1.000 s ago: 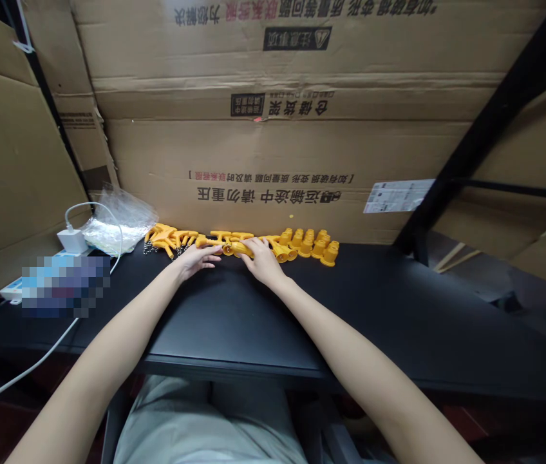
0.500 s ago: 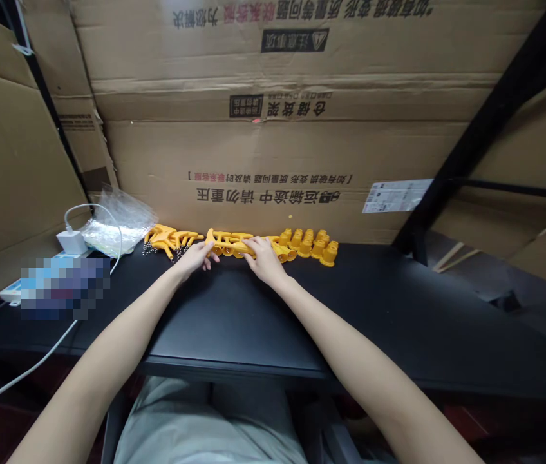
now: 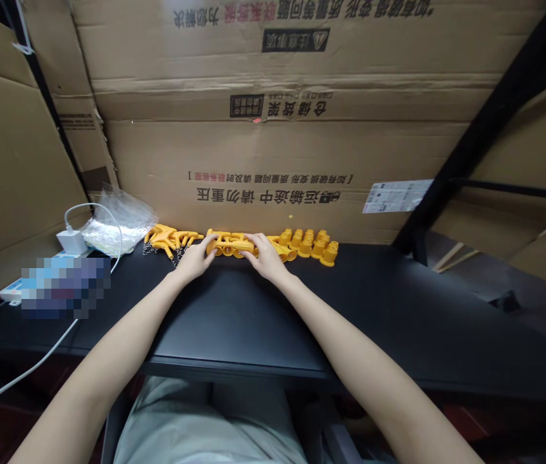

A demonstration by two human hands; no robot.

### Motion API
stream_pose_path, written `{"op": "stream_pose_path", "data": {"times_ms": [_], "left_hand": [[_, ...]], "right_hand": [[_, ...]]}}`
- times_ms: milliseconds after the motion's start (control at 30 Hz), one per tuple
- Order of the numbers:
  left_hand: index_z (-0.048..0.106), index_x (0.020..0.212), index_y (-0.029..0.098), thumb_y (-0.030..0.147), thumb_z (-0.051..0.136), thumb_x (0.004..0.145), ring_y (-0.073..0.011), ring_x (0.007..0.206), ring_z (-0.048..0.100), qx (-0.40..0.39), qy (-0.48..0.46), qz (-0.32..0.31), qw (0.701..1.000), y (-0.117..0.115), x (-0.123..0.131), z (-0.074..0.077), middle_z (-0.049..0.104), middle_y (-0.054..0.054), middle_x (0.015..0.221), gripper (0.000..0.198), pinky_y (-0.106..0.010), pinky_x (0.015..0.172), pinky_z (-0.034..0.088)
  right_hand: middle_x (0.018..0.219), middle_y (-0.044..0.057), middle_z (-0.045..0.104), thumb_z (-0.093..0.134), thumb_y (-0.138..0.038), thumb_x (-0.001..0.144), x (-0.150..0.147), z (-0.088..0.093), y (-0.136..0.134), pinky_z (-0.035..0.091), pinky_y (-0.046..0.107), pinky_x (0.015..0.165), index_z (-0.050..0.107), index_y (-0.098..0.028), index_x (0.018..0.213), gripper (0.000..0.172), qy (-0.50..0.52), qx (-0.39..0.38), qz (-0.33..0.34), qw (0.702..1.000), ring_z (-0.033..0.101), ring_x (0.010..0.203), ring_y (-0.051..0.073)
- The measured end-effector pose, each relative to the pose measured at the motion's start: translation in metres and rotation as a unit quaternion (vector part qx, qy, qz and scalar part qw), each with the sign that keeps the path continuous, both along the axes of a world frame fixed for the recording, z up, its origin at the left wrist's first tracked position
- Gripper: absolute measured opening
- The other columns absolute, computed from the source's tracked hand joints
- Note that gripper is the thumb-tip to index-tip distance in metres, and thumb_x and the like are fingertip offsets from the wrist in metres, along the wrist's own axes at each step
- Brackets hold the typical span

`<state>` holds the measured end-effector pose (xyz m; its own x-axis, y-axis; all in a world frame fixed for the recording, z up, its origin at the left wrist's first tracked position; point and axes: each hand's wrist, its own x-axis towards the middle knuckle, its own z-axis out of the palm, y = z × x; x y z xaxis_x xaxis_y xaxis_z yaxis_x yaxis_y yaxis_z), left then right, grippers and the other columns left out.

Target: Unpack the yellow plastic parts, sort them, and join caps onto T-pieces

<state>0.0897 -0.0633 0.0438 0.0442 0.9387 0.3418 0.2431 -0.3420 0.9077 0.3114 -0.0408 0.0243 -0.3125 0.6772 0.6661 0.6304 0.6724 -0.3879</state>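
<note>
Both of my hands hold a yellow plastic handle [image 3: 230,246] crosswise over the far part of the black table. My left hand [image 3: 194,259] is closed on its left end, thumb on the near side. On the right end, my right hand [image 3: 268,259] grips with thumb and fingers. Just behind and below the held piece lies a row of yellow parts with round open ends [image 3: 282,251], partly hidden by my hands. To the left are several loose yellow handles [image 3: 164,236] with thin metal chains or springs. Several yellow cup-shaped caps [image 3: 319,245] stand upright at the right.
A large cardboard sheet [image 3: 263,148] rises behind the black table [image 3: 234,322]. At the left lie a clear plastic bag [image 3: 118,222], a white charger [image 3: 73,242] with its cable, and a blurred-out item [image 3: 65,287]. A black metal post [image 3: 476,122] slants up at the right.
The yellow handle has turned in my hands, its left end no longer sticking up. My left fingers have closed further around it, and my right hand has barely moved.
</note>
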Motion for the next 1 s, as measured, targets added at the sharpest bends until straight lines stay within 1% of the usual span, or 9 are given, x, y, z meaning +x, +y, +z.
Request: {"op": "stream_pose_path", "data": {"times_ms": [167, 267, 367, 567, 667, 767, 833, 900, 1000], "left_hand": [[0.066, 0.097, 0.025, 0.013, 0.069, 0.071, -0.0183, 0.068, 0.055, 0.029, 0.057, 0.002, 0.998, 0.004, -0.004, -0.001, 0.055, 0.001, 0.061, 0.029, -0.023, 0.081, 0.038], [0.066, 0.094, 0.025, 0.013, 0.069, 0.071, -0.0185, 0.067, 0.054, 0.025, 0.046, -0.008, 0.999, 0.003, -0.006, 0.001, 0.052, 0.002, 0.058, 0.026, -0.024, 0.081, 0.038], [0.066, 0.091, 0.025, 0.013, 0.069, 0.071, -0.0187, 0.068, 0.054, 0.006, 0.026, -0.017, 1.000, 0.001, -0.005, 0.004, 0.051, 0.002, 0.057, 0.024, -0.024, 0.081, 0.037], [0.065, 0.092, 0.026, 0.016, 0.070, 0.071, -0.0176, 0.062, 0.050, 0.022, 0.042, -0.026, 0.999, -0.005, 0.003, 0.007, 0.047, 0.003, 0.054, 0.024, -0.024, 0.077, 0.037], [0.064, 0.093, 0.026, 0.017, 0.069, 0.073, -0.0170, 0.058, 0.049, 0.038, 0.071, -0.021, 0.997, -0.005, 0.003, 0.006, 0.046, 0.004, 0.053, 0.023, -0.023, 0.073, 0.038], [0.064, 0.093, 0.026, 0.017, 0.068, 0.073, -0.0166, 0.057, 0.050, 0.025, 0.071, -0.020, 0.997, -0.003, 0.001, 0.005, 0.048, 0.004, 0.053, 0.023, -0.023, 0.071, 0.038], [0.064, 0.093, 0.025, 0.016, 0.068, 0.073, -0.0165, 0.057, 0.050, 0.022, 0.064, -0.017, 0.998, -0.002, -0.001, 0.005, 0.048, 0.004, 0.053, 0.023, -0.024, 0.072, 0.038], [0.064, 0.093, 0.025, 0.015, 0.068, 0.073, -0.0166, 0.058, 0.051, 0.029, 0.068, -0.014, 0.997, -0.002, -0.002, 0.005, 0.048, 0.004, 0.052, 0.023, -0.024, 0.072, 0.037], [0.064, 0.096, 0.025, 0.017, 0.067, 0.075, -0.0167, 0.058, 0.051, 0.047, 0.095, -0.018, 0.994, -0.003, -0.001, 0.006, 0.049, 0.004, 0.053, 0.023, -0.023, 0.071, 0.037]], "right_hand": [[0.113, 0.011, 0.058, 0.065, -0.024, 0.077, 0.009, 0.004, 0.005, 0.050, 0.039, 0.088, 0.052, -0.018, 0.112, 0.038, 0.043, -0.059, 0.041, 0.996, 0.062, 0.093, 0.019], [0.101, 0.008, 0.065, 0.067, -0.037, 0.075, 0.014, 0.006, 0.005, 0.051, 0.038, 0.081, 0.056, -0.018, 0.101, 0.034, 0.103, -0.135, 0.072, 0.983, 0.065, 0.085, 0.019], [0.080, 0.005, 0.068, 0.066, -0.055, 0.073, 0.014, 0.009, 0.003, 0.052, 0.034, 0.075, 0.060, -0.017, 0.090, 0.042, 0.156, -0.212, 0.097, 0.960, 0.066, 0.074, 0.018], [0.050, 0.006, 0.060, 0.039, -0.077, 0.080, 0.006, 0.017, -0.005, 0.044, 0.023, 0.046, 0.055, -0.016, 0.056, 0.067, 0.232, -0.358, 0.031, 0.904, 0.055, 0.039, 0.011], [0.053, 0.007, 0.062, 0.035, -0.073, 0.085, 0.005, 0.022, -0.007, 0.043, 0.023, 0.042, 0.059, -0.014, 0.063, 0.067, 0.248, -0.396, 0.003, 0.884, 0.053, 0.036, 0.011], [0.080, 0.007, 0.070, 0.053, -0.060, 0.084, 0.008, 0.026, -0.009, 0.051, 0.026, 0.052, 0.064, -0.016, 0.093, 0.046, 0.257, -0.393, 0.030, 0.882, 0.063, 0.050, 0.013], [0.095, 0.006, 0.070, 0.067, -0.050, 0.077, 0.011, 0.026, -0.010, 0.054, 0.028, 0.061, 0.060, -0.021, 0.109, 0.043, 0.246, -0.365, 0.070, 0.895, 0.068, 0.063, 0.014], [0.094, 0.006, 0.071, 0.071, -0.048, 0.074, 0.014, 0.026, -0.011, 0.053, 0.028, 0.064, 0.059, -0.020, 0.108, 0.046, 0.223, -0.342, 0.091, 0.908, 0.068, 0.067, 0.014], [0.073, 0.004, 0.070, 0.065, -0.057, 0.075, 0.014, 0.027, -0.012, 0.047, 0.023, 0.056, 0.061, -0.016, 0.095, 0.046, 0.211, -0.342, 0.080, 0.912, 0.066, 0.057, 0.013]]}}
